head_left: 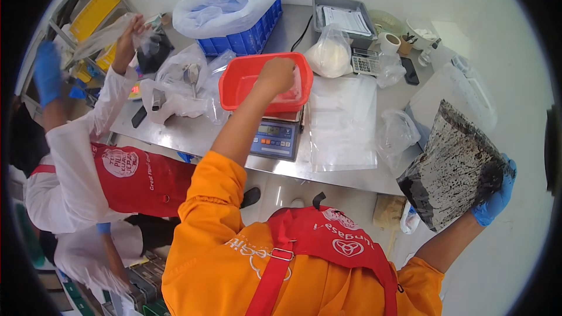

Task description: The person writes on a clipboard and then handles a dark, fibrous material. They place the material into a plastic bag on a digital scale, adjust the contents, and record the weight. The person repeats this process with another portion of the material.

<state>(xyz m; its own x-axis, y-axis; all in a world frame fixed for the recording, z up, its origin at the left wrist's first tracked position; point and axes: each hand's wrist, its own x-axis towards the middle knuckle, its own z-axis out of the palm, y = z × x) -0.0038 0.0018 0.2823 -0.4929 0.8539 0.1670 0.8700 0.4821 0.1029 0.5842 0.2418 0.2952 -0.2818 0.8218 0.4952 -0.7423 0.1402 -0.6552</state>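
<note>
Left hand (277, 75), fingers curled, rests inside the red tub (237, 85) on the scale (275, 138), frame centre. Right hand (496, 194), gloved blue, grips a dark-speckled bag (451, 167) at right, apparently not yet weighed.

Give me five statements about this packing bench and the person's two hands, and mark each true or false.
1. The left hand reaches into the red tub. True.
2. The red tub sits on the floor. False: it rests on the digital scale.
3. The right hand wears a blue glove. True.
4. The right hand holds a calculator. False: it grips a plastic bag of dark material.
5. The blue crate holds a clear bag. True.
</note>
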